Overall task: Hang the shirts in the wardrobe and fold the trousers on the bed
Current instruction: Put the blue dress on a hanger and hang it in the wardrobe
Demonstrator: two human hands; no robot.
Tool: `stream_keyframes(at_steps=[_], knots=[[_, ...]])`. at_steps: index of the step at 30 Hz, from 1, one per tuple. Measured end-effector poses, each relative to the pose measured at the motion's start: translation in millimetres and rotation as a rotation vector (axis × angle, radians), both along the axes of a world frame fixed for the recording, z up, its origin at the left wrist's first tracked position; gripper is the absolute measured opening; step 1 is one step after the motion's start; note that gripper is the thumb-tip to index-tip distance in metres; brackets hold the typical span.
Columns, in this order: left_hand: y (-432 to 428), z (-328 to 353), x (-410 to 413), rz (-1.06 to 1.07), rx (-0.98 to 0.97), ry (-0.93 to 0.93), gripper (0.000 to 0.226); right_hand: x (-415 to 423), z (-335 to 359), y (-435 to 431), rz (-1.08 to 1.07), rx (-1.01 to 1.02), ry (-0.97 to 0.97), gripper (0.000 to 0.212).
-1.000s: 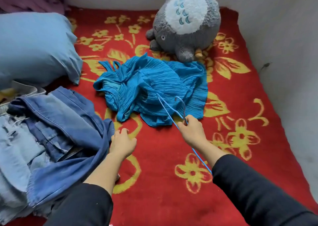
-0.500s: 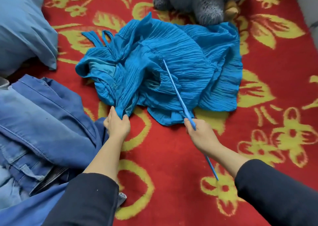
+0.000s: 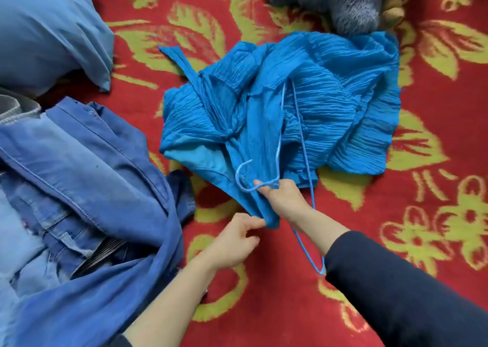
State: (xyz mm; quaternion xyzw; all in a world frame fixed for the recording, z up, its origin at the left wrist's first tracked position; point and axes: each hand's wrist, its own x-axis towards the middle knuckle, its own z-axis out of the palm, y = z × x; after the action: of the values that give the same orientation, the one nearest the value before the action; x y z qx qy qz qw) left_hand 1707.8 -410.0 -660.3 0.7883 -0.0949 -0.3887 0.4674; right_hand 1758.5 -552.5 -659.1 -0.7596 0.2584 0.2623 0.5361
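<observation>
- Right hand (image 3: 284, 200) is gripping the neck of the blue wire hanger (image 3: 295, 146), which is lying over the crumpled blue shirt (image 3: 330, 95) on the red floral blanket (image 3: 435, 188).
- Left hand (image 3: 235, 242) is pinching the shirt's near edge.
- Denim trousers (image 3: 79, 175) are lying piled at left, beside the pillow (image 3: 47, 29).

A bedroom: pillow (image 3: 50, 27), plush toy (image 3: 343, 0), floral bed blanket (image 3: 435, 140)

We are wearing dark navy long sleeves, our right sleeve (image 3: 401, 288) pushed back above the wrist, our left sleeve (image 3: 120, 342) showing only at the frame's bottom edge, our left hand (image 3: 232, 241) and right hand (image 3: 284, 201) going bare, no rings or watch showing.
</observation>
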Motion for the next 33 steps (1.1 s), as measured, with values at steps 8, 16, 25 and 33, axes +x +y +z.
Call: stream_keyframes(at_steps=[8, 16, 25, 33], knots=[[27.9, 16.8, 41.8, 0.87, 0.399, -0.475, 0.048, -9.2, 17.7, -26.0, -0.046, -0.077, -0.066, 0.041], [55.9, -9.0, 104.1, 0.745, 0.468, -0.03, 0.035, -43.2, 31.8, -56.6, -0.05, 0.097, 0.03, 0.033], [61.2, 51.2, 55.0, 1.055, 0.268, -0.138, 0.007, -74.2, 91.6, -79.8, -0.156, -0.144, 0.0, 0.039], [60.2, 167.6, 40.6, 1.208, -0.137, 0.388, 0.013, -87.7, 205.5, -100.8, -0.296, -0.169, -0.129, 0.038]])
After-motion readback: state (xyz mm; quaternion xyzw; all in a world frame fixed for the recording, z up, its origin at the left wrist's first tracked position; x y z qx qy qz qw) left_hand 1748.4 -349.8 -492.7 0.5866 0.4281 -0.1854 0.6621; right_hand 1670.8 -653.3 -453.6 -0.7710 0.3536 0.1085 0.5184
